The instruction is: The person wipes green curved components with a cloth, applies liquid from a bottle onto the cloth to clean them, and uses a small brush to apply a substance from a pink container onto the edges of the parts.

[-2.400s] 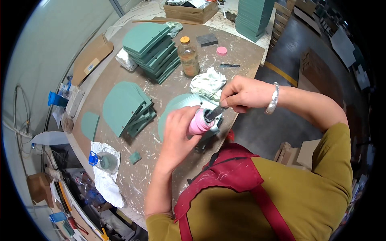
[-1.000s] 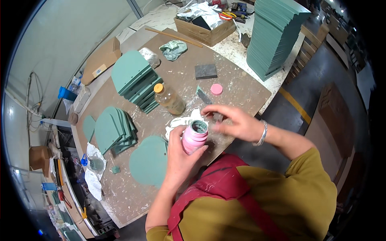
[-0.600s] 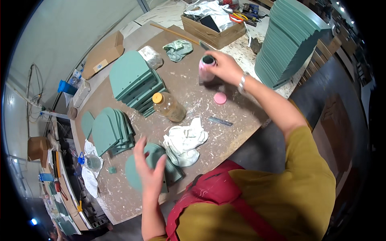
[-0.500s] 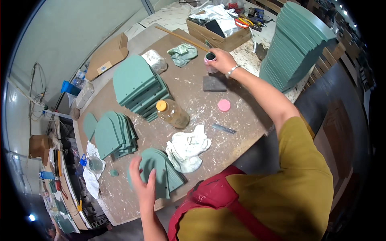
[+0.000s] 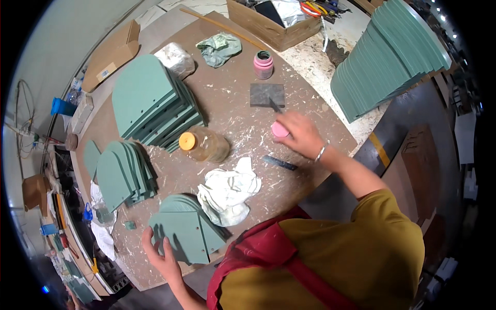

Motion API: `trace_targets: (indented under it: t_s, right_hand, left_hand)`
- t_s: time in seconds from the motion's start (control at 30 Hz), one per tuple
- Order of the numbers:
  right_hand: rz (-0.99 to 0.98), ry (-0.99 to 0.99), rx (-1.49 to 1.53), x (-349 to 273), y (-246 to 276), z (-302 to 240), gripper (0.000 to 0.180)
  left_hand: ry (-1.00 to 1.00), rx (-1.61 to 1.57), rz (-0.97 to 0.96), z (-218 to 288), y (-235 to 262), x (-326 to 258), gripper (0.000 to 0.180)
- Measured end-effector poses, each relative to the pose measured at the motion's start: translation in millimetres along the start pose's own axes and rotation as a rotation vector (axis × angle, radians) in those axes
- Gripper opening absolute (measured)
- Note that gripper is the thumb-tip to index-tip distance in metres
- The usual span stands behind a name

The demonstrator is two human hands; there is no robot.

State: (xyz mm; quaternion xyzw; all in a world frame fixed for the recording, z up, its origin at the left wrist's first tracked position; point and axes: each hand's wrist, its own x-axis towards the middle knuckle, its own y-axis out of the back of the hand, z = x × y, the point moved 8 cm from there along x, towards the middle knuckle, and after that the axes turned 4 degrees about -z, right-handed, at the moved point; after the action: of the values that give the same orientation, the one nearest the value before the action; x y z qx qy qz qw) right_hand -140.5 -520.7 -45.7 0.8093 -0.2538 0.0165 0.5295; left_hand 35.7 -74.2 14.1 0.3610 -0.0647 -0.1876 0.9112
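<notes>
My right hand [image 5: 300, 135] is closed around a small dark-bladed spatula [image 5: 275, 105]. Its tip reaches over a dark rectangular plate [image 5: 263, 95], and the handle is hidden in my fingers. Under my thumb and fingers lies a pink lid [image 5: 280, 129], partly covered. An uncapped pink jar [image 5: 263, 66] with dark contents stands beyond the plate. With fingers apart, my left hand [image 5: 164, 258] is at the near left edge of a stack of green rounded panels [image 5: 181, 233]; whether it touches them I cannot tell.
A yellow-capped bottle [image 5: 206, 144], a white cloth [image 5: 230, 188] and a dark strip [image 5: 279, 163] lie or stand mid-table. More green panels [image 5: 142, 95] are piled at left, with a tall stack [image 5: 385, 62] at far right. A cardboard box [image 5: 279, 33] holds tools and cloths.
My right hand has left the pink jar and come nearer, over the pink lid, with the spatula now showing. My left hand stays by the near panels. The whole view has shifted.
</notes>
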Motion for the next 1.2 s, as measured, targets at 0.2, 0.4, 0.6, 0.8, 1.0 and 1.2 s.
trace_targets:
  t_s: [0.2, 0.4, 0.6, 0.8, 1.0, 1.2]
  right_hand:
    - [-0.039, 0.043, 0.124, 5, -19, -5, 0.044]
    - [0.277, -0.006, 0.055, 117, 59, 31, 0.043]
    - [0.131, -0.015, 0.001, 183, 20, 79, 0.035]
    - [0.227, -0.102, 0.1, 159, 14, 84, 0.029]
    - [0.137, -0.212, 0.175, 167, -9, 96, 0.045]
    - [0.172, -0.171, 0.084, 131, 15, 164, 0.047]
  left_hand:
    - [-0.022, 0.045, 0.006, 3, 1, 1, 0.047]
    - [-0.052, 0.024, 0.055, 7, 10, -2, 0.046]
    - [-0.047, 0.069, 0.086, 0, 7, -11, 0.044]
    - [-0.047, 0.065, 0.055, -2, -1, -6, 0.043]
    - [-0.017, 0.013, 0.128, -18, 11, -15, 0.043]
    - [0.055, -0.105, 0.238, -44, 48, -11, 0.04]
